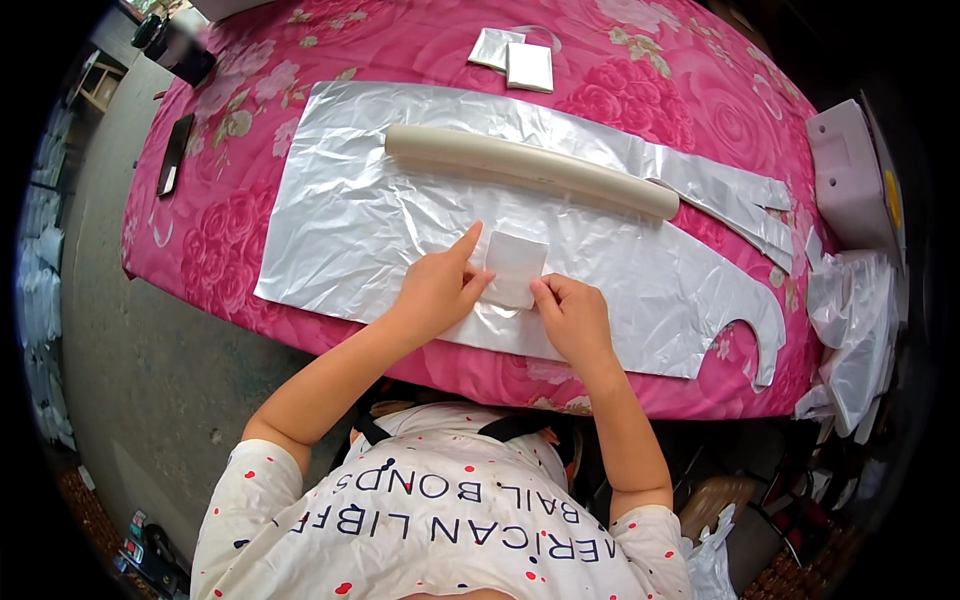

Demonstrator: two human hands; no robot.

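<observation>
See one dark phone (175, 155) near the left edge of the table (222, 245), then one silver sheet (340, 220) along the front edge. Hold left hand (432, 290) half-curled, index finger straight, thumb at one white square (517, 265) nearest the front edge's middle; cannot tell whether gripping. Find two folded packets (530, 68) near the back edge, one beige tube (530, 168) across the sheet. Pinch the square's right side with right hand (580, 318).

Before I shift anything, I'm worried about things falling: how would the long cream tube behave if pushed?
The long cream tube would probably roll if pushed sideways, given its round shape. It looks fairly stiff, showing no visible creases. The silver sheet beneath, thin and wrinkled, might bunch or drag along.
</observation>
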